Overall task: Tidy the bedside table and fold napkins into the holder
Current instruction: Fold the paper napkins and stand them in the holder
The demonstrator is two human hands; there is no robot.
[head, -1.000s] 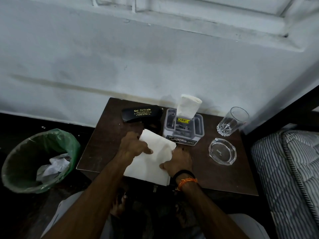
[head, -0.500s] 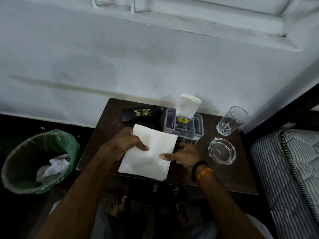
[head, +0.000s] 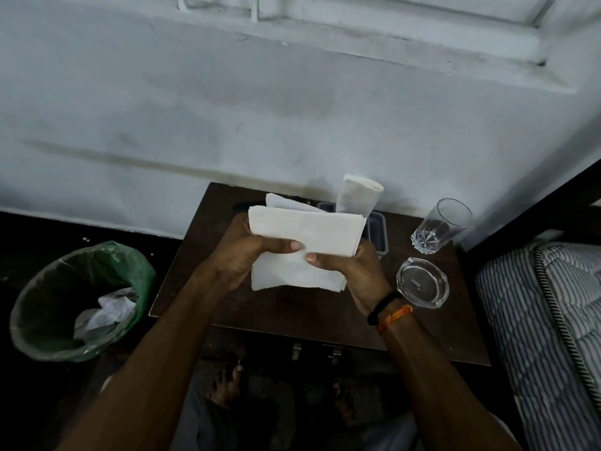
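A bedroom in a home — a striped mattress (head: 549,336) sits just beside a small dark wooden bedside table (head: 292,317) against a scuffed white wall (head: 227,109), with a green-lined waste bin (head: 74,301) on the floor.

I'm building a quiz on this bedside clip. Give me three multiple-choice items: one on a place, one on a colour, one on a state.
1. Where is the glass ashtray?
A. On the table, nearer the person than the drinking glass
B. In the bin
C. On the mattress

2. What colour is the bin liner?
A. Red
B. Green
C. Yellow

3. What state is the white napkin in?
A. Flat on the table
B. Crumpled in the bin
C. Lifted, held by the left hand and the right hand

Answers: 1 A, it sits on the dark tabletop; 2 B, the plastic is green; 3 C, both thumbs press on it.
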